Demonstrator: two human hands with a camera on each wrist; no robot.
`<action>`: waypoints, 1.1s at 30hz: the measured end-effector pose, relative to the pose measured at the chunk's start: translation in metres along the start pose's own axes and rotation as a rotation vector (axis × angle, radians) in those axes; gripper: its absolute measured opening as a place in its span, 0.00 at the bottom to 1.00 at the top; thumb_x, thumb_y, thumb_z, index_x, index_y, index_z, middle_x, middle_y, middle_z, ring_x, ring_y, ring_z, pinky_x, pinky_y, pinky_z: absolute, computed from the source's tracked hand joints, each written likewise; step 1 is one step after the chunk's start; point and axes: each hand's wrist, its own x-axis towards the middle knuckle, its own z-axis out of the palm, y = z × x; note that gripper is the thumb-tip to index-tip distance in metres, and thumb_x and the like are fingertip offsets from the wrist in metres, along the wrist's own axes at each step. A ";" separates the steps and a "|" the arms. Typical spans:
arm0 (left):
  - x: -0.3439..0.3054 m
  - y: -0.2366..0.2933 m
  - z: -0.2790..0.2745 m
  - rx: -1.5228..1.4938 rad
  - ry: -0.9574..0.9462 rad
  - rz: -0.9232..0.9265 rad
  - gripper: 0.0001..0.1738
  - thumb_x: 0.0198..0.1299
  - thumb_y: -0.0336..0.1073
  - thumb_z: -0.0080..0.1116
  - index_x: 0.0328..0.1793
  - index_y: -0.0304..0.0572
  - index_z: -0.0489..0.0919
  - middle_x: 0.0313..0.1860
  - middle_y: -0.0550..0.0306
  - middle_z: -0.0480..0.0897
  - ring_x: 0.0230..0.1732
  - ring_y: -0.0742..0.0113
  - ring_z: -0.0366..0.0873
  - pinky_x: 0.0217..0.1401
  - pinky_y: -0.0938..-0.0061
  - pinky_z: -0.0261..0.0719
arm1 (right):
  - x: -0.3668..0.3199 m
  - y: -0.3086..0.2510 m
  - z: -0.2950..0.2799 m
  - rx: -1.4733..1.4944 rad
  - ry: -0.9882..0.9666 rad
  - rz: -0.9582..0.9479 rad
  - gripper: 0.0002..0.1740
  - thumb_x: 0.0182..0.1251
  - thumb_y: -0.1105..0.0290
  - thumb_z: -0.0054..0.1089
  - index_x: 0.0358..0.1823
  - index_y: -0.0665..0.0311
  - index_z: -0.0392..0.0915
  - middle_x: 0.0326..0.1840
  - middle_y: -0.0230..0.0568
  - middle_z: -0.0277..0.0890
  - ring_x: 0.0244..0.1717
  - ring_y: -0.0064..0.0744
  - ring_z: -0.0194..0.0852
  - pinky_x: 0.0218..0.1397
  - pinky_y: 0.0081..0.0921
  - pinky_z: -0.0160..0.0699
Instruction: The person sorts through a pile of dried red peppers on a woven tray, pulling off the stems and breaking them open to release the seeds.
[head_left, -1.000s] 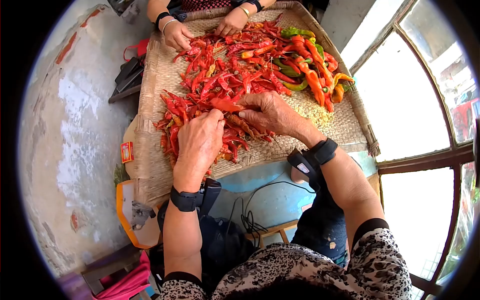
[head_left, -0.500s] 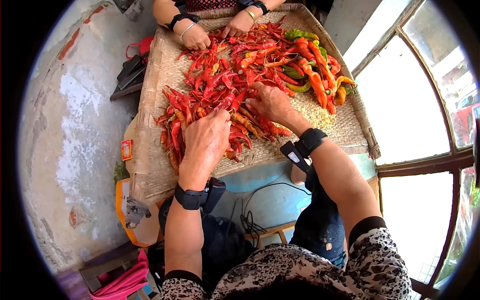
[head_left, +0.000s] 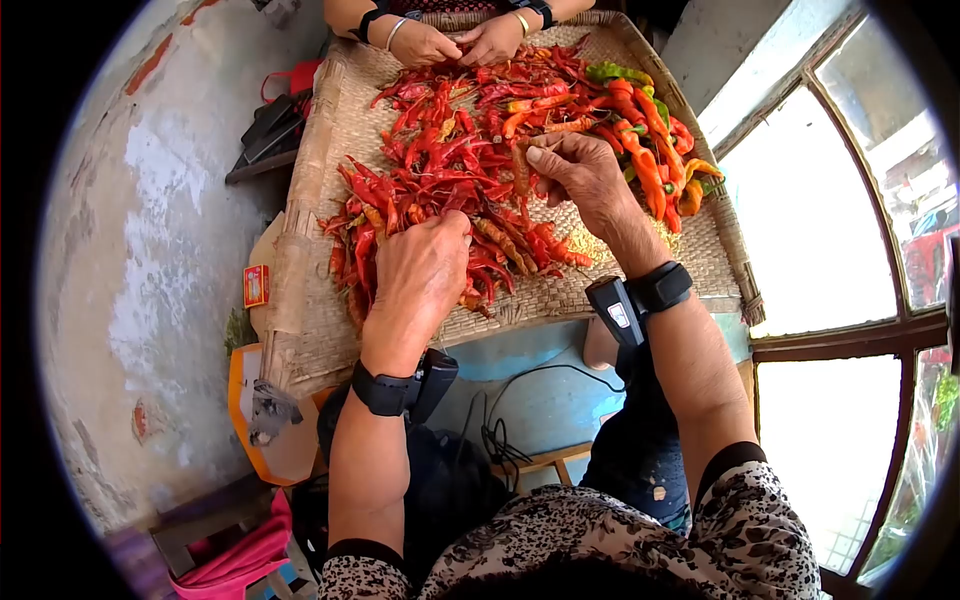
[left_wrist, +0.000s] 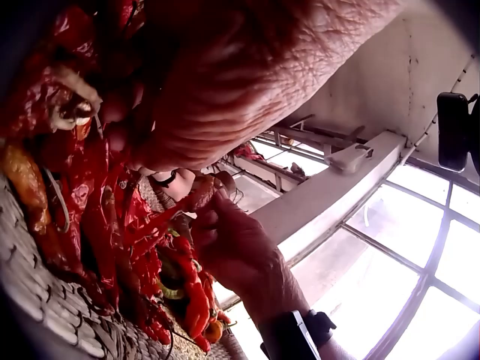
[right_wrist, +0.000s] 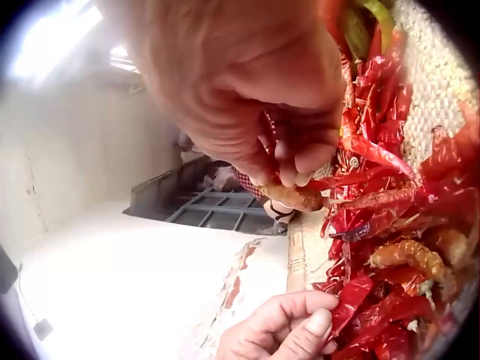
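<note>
Red dried peppers (head_left: 430, 170) lie heaped on a woven tray (head_left: 312, 215). My right hand (head_left: 590, 180) pinches a brownish-orange pepper (head_left: 521, 172) above the pile; in the right wrist view that pepper (right_wrist: 294, 197) hangs from the fingertips of the right hand (right_wrist: 247, 82). Low over the near left of the heap is my left hand (head_left: 420, 275), its fingers mostly hidden from above. The right wrist view shows the left hand (right_wrist: 281, 330) with thumb and finger pinching a red pepper (right_wrist: 351, 301).
Across the tray, another person's hands (head_left: 455, 42) work at the far edge of the pile. Larger fresh red and green peppers (head_left: 650, 150) lie at the right. Pale seeds (head_left: 585, 243) are scattered near them. A window (head_left: 830, 220) stands on the right, a worn wall (head_left: 160, 250) on the left.
My right hand has lifted from the pile and moved right and away with the brownish pepper. My left hand stays low over the heap. The other person's hands have come together.
</note>
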 end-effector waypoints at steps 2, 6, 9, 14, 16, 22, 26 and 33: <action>0.000 0.001 0.001 0.003 0.003 0.011 0.06 0.62 0.32 0.54 0.41 0.39 0.77 0.31 0.45 0.83 0.33 0.47 0.81 0.35 0.58 0.77 | 0.007 -0.002 -0.010 0.327 0.168 -0.070 0.18 0.68 0.71 0.59 0.56 0.72 0.72 0.34 0.36 0.79 0.29 0.20 0.77 0.30 0.15 0.79; 0.000 0.002 0.001 0.018 -0.011 0.014 0.05 0.62 0.33 0.54 0.41 0.40 0.77 0.30 0.45 0.82 0.33 0.47 0.81 0.34 0.58 0.77 | 0.017 0.010 -0.025 0.184 0.371 -0.067 0.36 0.66 0.64 0.60 0.68 0.78 0.56 0.41 0.46 0.76 0.38 0.30 0.78 0.34 0.24 0.81; 0.002 0.003 0.000 0.028 -0.027 0.007 0.06 0.62 0.33 0.54 0.41 0.39 0.77 0.29 0.45 0.82 0.32 0.47 0.81 0.34 0.58 0.77 | 0.018 0.030 -0.012 -0.704 0.002 -0.046 0.23 0.61 0.66 0.61 0.55 0.71 0.75 0.46 0.53 0.76 0.42 0.47 0.78 0.43 0.36 0.81; 0.002 0.003 0.004 0.043 -0.058 0.002 0.06 0.62 0.33 0.54 0.42 0.39 0.76 0.28 0.44 0.82 0.31 0.46 0.81 0.33 0.59 0.77 | 0.005 0.060 0.027 -1.317 -0.033 -0.251 0.21 0.60 0.72 0.56 0.56 0.62 0.74 0.62 0.52 0.68 0.55 0.53 0.71 0.57 0.40 0.74; 0.001 0.002 0.005 0.038 -0.041 0.027 0.06 0.62 0.33 0.54 0.42 0.39 0.76 0.29 0.44 0.82 0.32 0.46 0.81 0.34 0.58 0.77 | 0.010 0.060 0.026 -1.276 -0.012 -0.284 0.18 0.60 0.72 0.55 0.53 0.62 0.75 0.57 0.54 0.71 0.53 0.54 0.73 0.55 0.42 0.74; 0.000 0.004 0.000 -0.001 -0.033 0.015 0.07 0.62 0.32 0.54 0.43 0.38 0.76 0.32 0.44 0.82 0.35 0.45 0.81 0.36 0.57 0.77 | 0.006 0.039 0.034 -0.999 -0.134 -0.262 0.12 0.59 0.70 0.57 0.43 0.67 0.74 0.35 0.57 0.76 0.40 0.58 0.76 0.42 0.46 0.75; 0.001 0.002 -0.001 0.000 0.013 0.001 0.08 0.61 0.30 0.55 0.45 0.38 0.75 0.35 0.43 0.83 0.36 0.44 0.81 0.37 0.57 0.77 | -0.019 0.023 0.046 -0.914 -0.172 -0.424 0.09 0.58 0.71 0.59 0.38 0.68 0.75 0.34 0.55 0.78 0.37 0.57 0.79 0.38 0.44 0.79; -0.001 0.003 -0.001 0.002 -0.025 0.025 0.12 0.59 0.28 0.56 0.50 0.40 0.75 0.41 0.43 0.82 0.37 0.43 0.81 0.38 0.57 0.78 | -0.039 0.017 0.030 -0.764 -0.375 -0.563 0.13 0.56 0.76 0.62 0.44 0.69 0.76 0.37 0.49 0.80 0.36 0.50 0.82 0.37 0.39 0.82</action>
